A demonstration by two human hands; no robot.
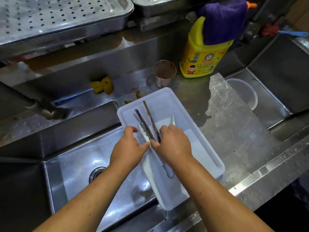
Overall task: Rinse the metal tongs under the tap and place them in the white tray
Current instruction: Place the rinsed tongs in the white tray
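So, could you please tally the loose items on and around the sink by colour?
White: 2, the white tray and round tub
Yellow: 2, the detergent bottle and sponge brush
Purple: 1, the cloth
Metal: 1, the metal tongs
Brown-stained: 1, the cup
Total: 7

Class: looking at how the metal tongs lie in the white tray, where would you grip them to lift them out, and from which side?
Grip the metal tongs mid-length, from above. Both arms lie close together there, while the toothed tips splay toward the white tray's far end, so one pinch probably closes both.
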